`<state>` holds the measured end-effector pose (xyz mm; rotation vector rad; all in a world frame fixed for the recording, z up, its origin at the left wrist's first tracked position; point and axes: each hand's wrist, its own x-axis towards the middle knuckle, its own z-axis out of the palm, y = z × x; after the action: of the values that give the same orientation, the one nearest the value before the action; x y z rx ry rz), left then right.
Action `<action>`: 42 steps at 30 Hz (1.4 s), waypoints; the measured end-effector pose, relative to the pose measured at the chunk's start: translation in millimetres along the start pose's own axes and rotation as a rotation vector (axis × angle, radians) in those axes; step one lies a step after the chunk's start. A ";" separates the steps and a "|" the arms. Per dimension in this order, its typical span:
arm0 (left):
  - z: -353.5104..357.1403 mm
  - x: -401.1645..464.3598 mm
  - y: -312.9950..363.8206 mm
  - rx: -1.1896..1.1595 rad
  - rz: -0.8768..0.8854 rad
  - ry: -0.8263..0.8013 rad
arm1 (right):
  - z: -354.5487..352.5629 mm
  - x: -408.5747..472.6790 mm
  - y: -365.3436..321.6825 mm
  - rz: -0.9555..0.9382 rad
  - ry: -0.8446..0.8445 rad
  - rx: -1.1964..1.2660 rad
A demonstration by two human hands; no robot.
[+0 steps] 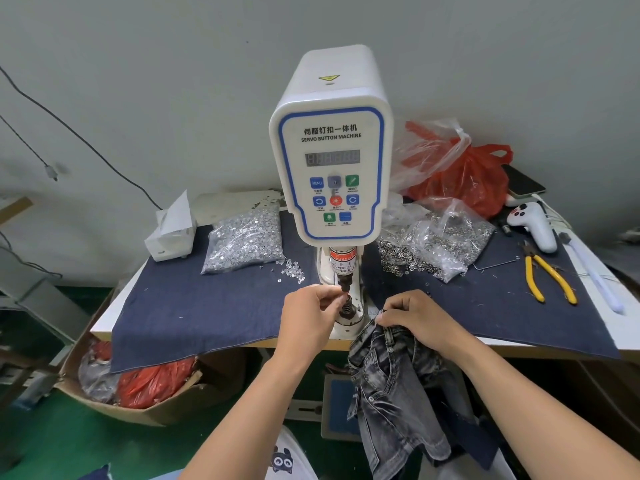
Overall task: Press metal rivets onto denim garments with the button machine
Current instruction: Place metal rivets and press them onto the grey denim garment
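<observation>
The white servo button machine (330, 168) stands at the middle of the table, its black punch (345, 285) above the lower die (347, 306). My left hand (308, 313) pinches a small dark rivet part beside the gap between punch and die. My right hand (415, 318) grips the waistband of grey washed denim jeans (394, 393), which hang off the table's front edge just right of the die. A bag of shiny rivet caps (246, 240) lies left of the machine and a bag of ring-shaped rivet parts (440, 240) lies to its right.
A dark blue cloth (194, 313) covers the table. Yellow-handled pliers (547, 278), a white controller (535, 225), a phone (523, 183) and a red plastic bag (474, 178) sit at the right. A tissue box (171, 233) stands at the left; a cardboard box (138, 382) sits on the floor.
</observation>
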<state>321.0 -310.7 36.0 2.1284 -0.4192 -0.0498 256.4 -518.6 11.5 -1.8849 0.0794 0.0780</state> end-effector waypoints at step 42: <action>-46.0 -42.8 -3.5 -0.309 -0.166 -0.743 | -33.5 -44.5 -49.2 0.130 -0.471 0.074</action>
<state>290.6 -258.5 53.7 1.7729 -0.6116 -0.9579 217.2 -534.6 72.6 -1.7413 -0.1173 0.5955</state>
